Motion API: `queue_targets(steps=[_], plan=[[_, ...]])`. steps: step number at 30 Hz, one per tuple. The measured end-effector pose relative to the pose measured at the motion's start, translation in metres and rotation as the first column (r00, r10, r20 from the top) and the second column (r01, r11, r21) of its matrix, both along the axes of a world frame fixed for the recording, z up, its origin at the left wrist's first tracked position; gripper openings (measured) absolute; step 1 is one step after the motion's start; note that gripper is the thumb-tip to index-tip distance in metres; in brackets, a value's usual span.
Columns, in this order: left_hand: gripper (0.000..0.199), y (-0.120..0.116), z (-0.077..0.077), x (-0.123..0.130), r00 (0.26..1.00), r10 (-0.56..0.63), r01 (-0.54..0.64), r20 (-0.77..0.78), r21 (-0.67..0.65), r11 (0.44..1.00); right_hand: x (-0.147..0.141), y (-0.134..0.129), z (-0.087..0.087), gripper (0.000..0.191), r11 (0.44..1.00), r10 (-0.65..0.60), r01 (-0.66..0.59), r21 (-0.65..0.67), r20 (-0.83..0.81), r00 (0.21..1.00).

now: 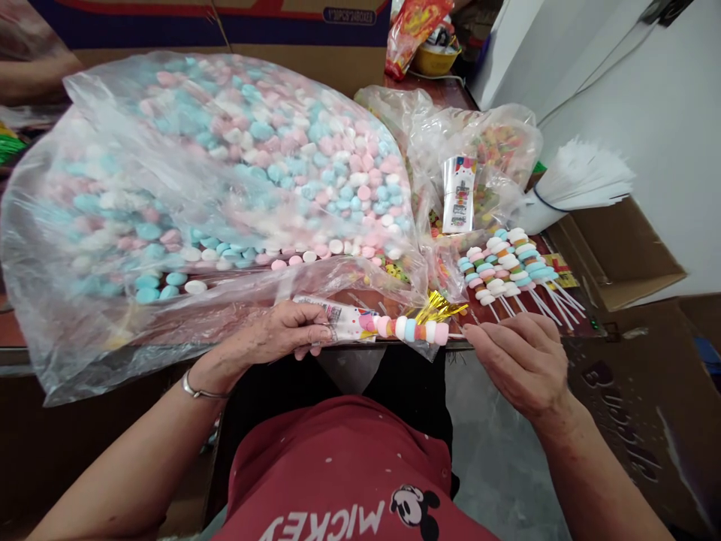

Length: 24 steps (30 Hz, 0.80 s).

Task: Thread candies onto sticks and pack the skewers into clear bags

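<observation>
Near the table's front edge, my left hand [290,330] pinches a printed wrapper [346,321]. My right hand [518,353] holds the white stick of a candy skewer [420,330] at its right end. Pink, white, blue and orange pieces line the skewer, which lies level, its left end at the wrapper's mouth and partly inside. Gold tinsel [442,306] sits just behind the skewer. Beyond my left hand spreads a big clear bag [270,173] of pink, blue and white candies. Several finished-looking skewers [507,263] lie in a pile behind my right hand.
A stack of printed wrappers [459,195] rests on a clear bag of colourful candies [501,139]. White sticks fill a container [541,210] at the right. Cardboard boxes [625,248] stand beside the table, and a large one [315,56] is behind. Another person's arm [37,79] shows upper left.
</observation>
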<state>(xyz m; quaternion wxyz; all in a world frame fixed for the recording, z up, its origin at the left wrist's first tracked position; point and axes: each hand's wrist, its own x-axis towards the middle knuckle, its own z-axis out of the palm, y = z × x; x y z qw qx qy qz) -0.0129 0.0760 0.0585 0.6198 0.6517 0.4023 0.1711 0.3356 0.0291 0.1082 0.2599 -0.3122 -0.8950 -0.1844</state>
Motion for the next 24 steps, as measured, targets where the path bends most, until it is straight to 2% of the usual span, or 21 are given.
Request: queue_targets(steps=[8, 16, 21, 24], plan=[[0.027, 0.000, 0.000, -0.004, 0.997, -0.067, 0.068, -0.030, 0.010, 0.998, -0.003, 0.009, -0.002, 0.014, 0.979, -0.032, 0.022, -0.200, -0.051, 0.998], [0.029, 0.000, -0.003, -0.007, 0.997, -0.071, 0.071, -0.033, 0.009, 0.997, -0.003, 0.011, -0.009, 0.012, 0.969, -0.007, -0.013, -0.245, -0.080, 0.997], [0.032, 0.001, 0.000, -0.002, 0.994, -0.102, 0.102, -0.028, 0.012, 0.995, -0.008, 0.010, -0.014, 0.013, 0.903, -0.071, 0.016, -0.430, -0.111, 0.991], [0.034, 0.001, 0.000, -0.001, 0.993, -0.117, 0.116, -0.029, -0.033, 0.993, -0.009, 0.011, -0.014, 0.014, 0.903, -0.013, -0.048, -0.426, -0.139, 0.990]])
